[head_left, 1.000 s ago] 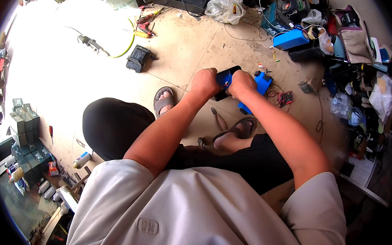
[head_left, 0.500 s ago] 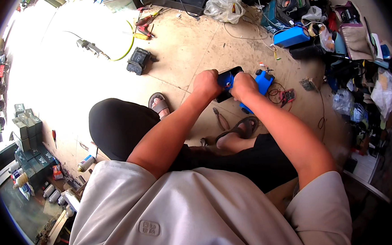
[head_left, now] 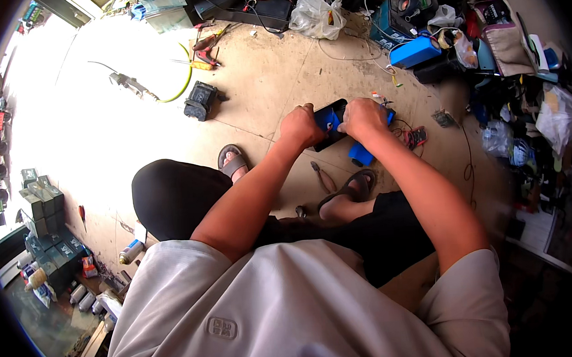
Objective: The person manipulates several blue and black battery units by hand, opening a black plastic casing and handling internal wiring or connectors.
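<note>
Out in front of my knees, a black open-topped case (head_left: 341, 106) with a blue block (head_left: 325, 118) inside is between my hands. My left hand (head_left: 300, 126) is closed on the case's left side. Over its right side my right hand (head_left: 364, 117) is closed, fingertips pinched at the blue block; whatever they hold is too small to make out. A blue pack (head_left: 360, 153) lies on the floor just below my right hand, and more blue shows behind that hand, mostly hidden. Pliers (head_left: 324, 177) lie near my sandalled foot, and a red-and-black meter (head_left: 415, 137) is to the right.
Beyond my hands are a black boxy part (head_left: 201, 100), red-handled tools (head_left: 206, 47) and a yellow-green cable (head_left: 184, 80). A blue battery pack (head_left: 415, 52), bags and clutter crowd the right side. Stacked dark boxes (head_left: 43, 193) and a spray can (head_left: 131, 251) are at left.
My right hand has shifted up and right, away from my left hand, and now covers more of the blue things behind it. My left hand stays on the case. The view has shifted slightly.
</note>
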The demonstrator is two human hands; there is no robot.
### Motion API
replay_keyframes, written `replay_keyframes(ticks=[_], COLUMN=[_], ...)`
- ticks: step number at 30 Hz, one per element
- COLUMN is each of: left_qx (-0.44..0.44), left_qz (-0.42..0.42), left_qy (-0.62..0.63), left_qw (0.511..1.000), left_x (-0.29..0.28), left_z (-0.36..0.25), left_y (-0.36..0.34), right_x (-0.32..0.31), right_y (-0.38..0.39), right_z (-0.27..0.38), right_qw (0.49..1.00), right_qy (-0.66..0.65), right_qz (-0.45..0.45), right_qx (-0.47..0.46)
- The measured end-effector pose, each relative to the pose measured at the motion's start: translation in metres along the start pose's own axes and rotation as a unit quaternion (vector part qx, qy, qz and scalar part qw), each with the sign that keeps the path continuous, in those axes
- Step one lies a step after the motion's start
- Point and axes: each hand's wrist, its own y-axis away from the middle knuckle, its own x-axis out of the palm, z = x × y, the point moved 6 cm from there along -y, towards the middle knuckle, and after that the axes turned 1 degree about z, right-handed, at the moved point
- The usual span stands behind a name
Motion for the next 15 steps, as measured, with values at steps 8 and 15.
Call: replay_keyframes(ticks=[8, 15], left_qx=[-0.024, -0.048], left_qz=[-0.027, 0.037], left_qy=[-0.070, -0.074], left_qw=[0.997, 0.995], left_x=[-0.003, -0.003], left_z=[-0.028, -0.031], left_y=[0.003, -0.004], right_x=[0.028, 0.038], right_y=[-0.017, -0.033], right_z=[-0.025, -0.024], right_qw=[0.990, 0.986], right_qy=[-0.132, -0.129], right_qz=[0.058, 0.101], right_qx=[0.005, -0.020])
